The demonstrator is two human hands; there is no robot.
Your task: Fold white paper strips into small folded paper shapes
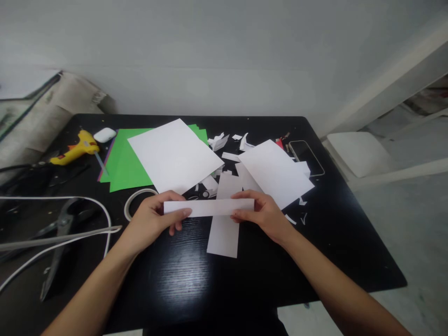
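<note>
A long white paper strip is held level above the black table. My left hand pinches its left end, thumb on top. My right hand pinches its right end. Under the strip a second white strip lies flat, running toward me. Two white sheets lie just beyond my hands.
Green paper, paper scraps, a tape roll, scissors, a phone, a yellow glue gun, a white earbud case, pliers and white cable lie on the table. A white chair stands right.
</note>
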